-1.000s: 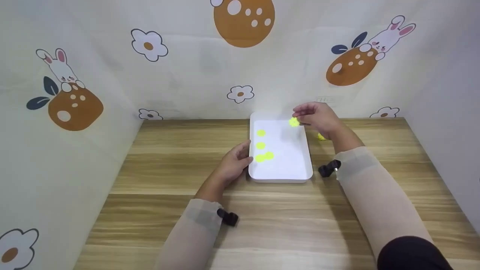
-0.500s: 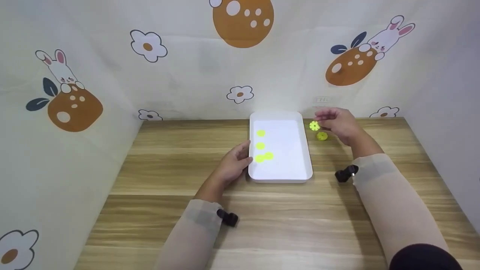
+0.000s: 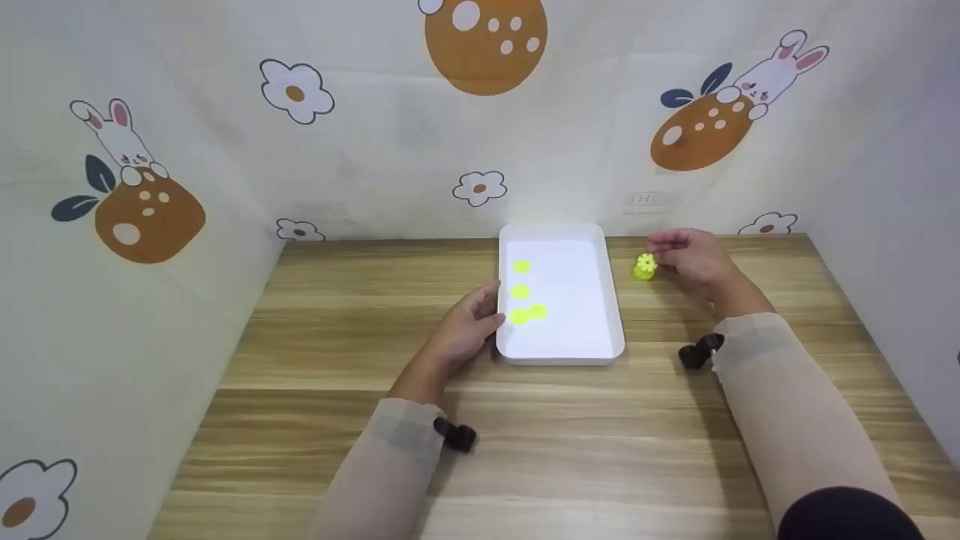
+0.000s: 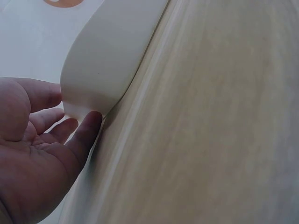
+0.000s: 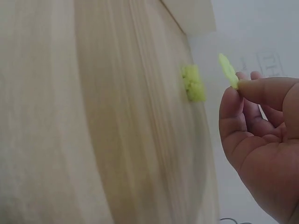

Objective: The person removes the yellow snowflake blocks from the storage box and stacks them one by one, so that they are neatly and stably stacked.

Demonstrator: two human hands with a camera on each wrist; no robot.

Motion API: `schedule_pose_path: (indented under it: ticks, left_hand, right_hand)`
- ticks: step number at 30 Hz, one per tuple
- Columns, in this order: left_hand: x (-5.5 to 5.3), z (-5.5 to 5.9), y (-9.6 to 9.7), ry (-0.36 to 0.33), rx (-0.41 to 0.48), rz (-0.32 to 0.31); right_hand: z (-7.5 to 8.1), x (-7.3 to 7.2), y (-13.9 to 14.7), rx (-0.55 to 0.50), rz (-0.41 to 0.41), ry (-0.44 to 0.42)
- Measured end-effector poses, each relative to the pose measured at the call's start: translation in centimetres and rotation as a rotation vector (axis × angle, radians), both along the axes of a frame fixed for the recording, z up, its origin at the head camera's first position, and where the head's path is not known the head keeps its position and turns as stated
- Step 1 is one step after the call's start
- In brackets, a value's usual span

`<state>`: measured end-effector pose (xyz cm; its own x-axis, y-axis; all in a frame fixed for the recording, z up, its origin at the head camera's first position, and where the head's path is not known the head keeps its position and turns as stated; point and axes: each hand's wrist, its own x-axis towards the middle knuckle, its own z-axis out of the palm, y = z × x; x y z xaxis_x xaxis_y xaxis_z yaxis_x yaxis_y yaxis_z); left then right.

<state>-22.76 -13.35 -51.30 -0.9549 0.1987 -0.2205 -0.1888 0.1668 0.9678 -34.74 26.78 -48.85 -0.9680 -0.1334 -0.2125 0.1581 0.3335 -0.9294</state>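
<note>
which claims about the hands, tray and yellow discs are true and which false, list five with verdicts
The right hand pinches a yellow notched disc. True.
The left hand touches the white tray. True.
Only two discs lie in the tray. False: four yellow discs lie there.
The yellow stack stands on the wooden table, right of the tray. True.
Both hands touch the tray. False: only the left does.

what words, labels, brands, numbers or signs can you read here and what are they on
"TH": in a faint box on the cream backdrop with rabbits and flowers; any letters after it are too faint or hidden to read.
Nothing else is readable: I see no text on the white rectangular tray or the yellow flower-shaped piece.
</note>
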Motion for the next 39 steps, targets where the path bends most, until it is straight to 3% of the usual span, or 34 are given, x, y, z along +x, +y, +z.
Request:
schedule_pose_path:
  ticks: [9,17,25,35,39]
  left_hand:
    - [0.0,0.1,0.1,-0.008,-0.016,0.007]
    - [0.1,0.3,0.2,-0.018,-0.043,0.023]
    - [0.1,0.1,0.1,-0.001,-0.011,0.0]
    - [0.1,0.2,0.2,-0.009,-0.02,0.013]
    - [0.1,0.2,0.2,-0.002,-0.02,0.019]
  right_hand:
    - [-0.9,0.0,0.0,-0.056,-0.025,-0.05]
    - [-1.1,-0.1,0.1,0.005,-0.046,-0.062]
    - [-1.4,-0.1,0.2,0.0,-0.049,-0.052]
    - [-0.2,0.2,-0.1,-0.036,-0.067,-0.068]
    - [1.2,0.3,-1.1,0.036,-0.027,-0.032]
